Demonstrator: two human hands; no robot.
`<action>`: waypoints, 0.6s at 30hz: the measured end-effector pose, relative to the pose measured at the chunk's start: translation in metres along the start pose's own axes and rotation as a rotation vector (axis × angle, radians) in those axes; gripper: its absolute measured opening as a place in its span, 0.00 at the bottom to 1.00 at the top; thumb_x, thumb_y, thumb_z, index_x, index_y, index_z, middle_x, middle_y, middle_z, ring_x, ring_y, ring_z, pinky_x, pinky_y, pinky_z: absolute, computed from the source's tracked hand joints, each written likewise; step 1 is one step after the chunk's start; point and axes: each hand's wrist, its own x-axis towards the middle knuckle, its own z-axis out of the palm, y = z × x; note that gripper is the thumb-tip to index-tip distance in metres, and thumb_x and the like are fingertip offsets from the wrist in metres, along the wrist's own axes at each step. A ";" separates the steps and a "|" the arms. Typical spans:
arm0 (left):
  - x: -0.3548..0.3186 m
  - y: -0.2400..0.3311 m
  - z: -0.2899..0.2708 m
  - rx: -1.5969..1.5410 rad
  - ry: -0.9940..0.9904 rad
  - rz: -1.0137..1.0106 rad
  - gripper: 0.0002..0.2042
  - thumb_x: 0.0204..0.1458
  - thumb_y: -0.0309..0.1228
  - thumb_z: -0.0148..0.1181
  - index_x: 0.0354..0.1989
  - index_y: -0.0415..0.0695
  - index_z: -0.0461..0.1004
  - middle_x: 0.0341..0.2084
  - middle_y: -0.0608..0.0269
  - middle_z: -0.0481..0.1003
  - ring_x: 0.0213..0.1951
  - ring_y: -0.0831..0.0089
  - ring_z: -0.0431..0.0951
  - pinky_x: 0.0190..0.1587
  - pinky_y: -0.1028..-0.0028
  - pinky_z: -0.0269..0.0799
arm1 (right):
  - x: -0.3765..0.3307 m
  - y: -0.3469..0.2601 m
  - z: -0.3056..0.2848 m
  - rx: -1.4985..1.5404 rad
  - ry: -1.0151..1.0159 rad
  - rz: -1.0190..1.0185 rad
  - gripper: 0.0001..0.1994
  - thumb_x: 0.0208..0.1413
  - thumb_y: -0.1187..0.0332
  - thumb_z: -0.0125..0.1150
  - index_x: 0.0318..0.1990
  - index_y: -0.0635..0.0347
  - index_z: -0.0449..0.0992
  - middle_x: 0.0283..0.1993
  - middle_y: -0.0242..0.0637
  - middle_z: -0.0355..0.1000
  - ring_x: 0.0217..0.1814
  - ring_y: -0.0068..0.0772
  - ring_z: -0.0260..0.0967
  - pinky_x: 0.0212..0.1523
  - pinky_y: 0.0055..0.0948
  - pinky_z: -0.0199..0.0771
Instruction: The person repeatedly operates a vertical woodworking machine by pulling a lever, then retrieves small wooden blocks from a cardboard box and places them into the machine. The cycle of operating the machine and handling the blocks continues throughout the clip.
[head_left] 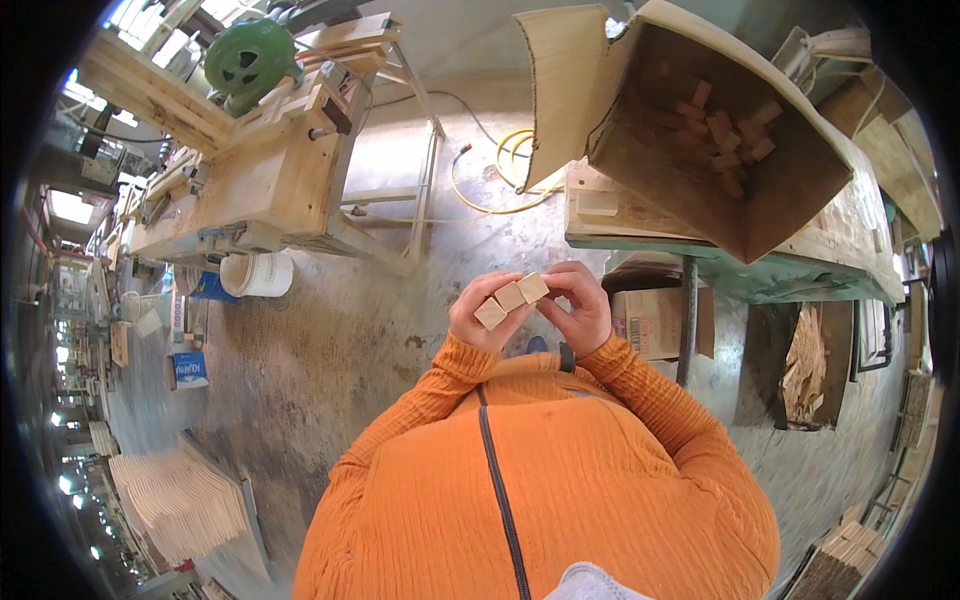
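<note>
Both hands (535, 310) hold wooden blocks (511, 297) above a dusty concrete floor (330, 340)

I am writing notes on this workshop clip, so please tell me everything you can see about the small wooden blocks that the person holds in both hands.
The wooden blocks are three small pale pieces of bare, unfinished wood, held side by side in a short slanted row with their square ends facing the camera. The left hand grips the lower end of the row, and the right hand grips the upper end. They are held in the air in front of the person's chest, above the floor and touching nothing else. Their far sides are hidden.
</note>
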 end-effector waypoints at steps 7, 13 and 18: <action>-0.001 0.001 -0.019 0.108 0.011 0.166 0.18 0.38 0.21 0.69 0.41 0.36 0.73 0.38 0.51 0.76 0.41 0.61 0.78 0.43 0.71 0.74 | 0.006 0.005 0.015 0.051 -0.081 -0.029 0.12 0.46 0.81 0.63 0.40 0.62 0.72 0.42 0.37 0.67 0.35 0.25 0.69 0.35 0.22 0.73; -0.012 0.003 -0.024 -0.027 0.070 -0.134 0.13 0.44 0.22 0.65 0.40 0.38 0.73 0.37 0.56 0.77 0.39 0.67 0.78 0.40 0.72 0.76 | 0.009 0.004 0.024 -0.078 -0.146 -0.057 0.18 0.43 0.77 0.67 0.44 0.62 0.70 0.42 0.39 0.66 0.37 0.30 0.69 0.37 0.25 0.72; -0.017 -0.015 -0.020 -0.499 0.287 -0.907 0.15 0.47 0.29 0.65 0.42 0.39 0.70 0.36 0.62 0.74 0.33 0.73 0.76 0.31 0.75 0.74 | 0.018 -0.002 0.036 -0.546 -0.196 -0.196 0.27 0.38 0.66 0.72 0.47 0.63 0.67 0.43 0.43 0.64 0.44 0.42 0.64 0.45 0.33 0.68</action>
